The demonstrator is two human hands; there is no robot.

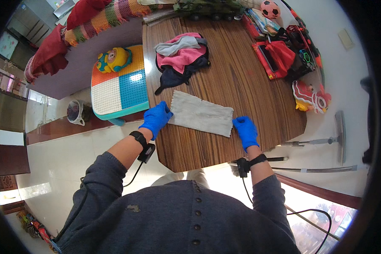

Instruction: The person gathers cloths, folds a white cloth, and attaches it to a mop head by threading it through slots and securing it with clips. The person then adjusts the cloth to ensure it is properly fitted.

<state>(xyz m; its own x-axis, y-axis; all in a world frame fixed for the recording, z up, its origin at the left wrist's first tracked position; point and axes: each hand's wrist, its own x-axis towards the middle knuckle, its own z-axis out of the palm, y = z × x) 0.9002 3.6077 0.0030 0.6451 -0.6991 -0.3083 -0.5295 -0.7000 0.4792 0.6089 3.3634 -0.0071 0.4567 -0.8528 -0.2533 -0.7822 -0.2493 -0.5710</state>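
A pale grey rectangular cloth (201, 113) with wavy short edges lies spread out on the brown wood-grain table (237, 76), close to its near edge. My left hand (157, 120), in a blue glove, pinches the cloth's left edge. At the opposite short edge, my right hand (246, 130), gloved alike, has its fingers closed on the cloth's right side. Beyond the cloth, a bundle of pink and dark fabric (180, 59) lies in a heap, with a light grey cloth (178, 45) on top of it.
Left of the table stands a low building-block play table (108, 98) with a yellow toy (116, 59) on it. Books (262, 23), a red cloth (282, 57) and a small ball (270, 9) crowd the far right corner. A red-and-white plush toy (311, 97) sits at the right edge.
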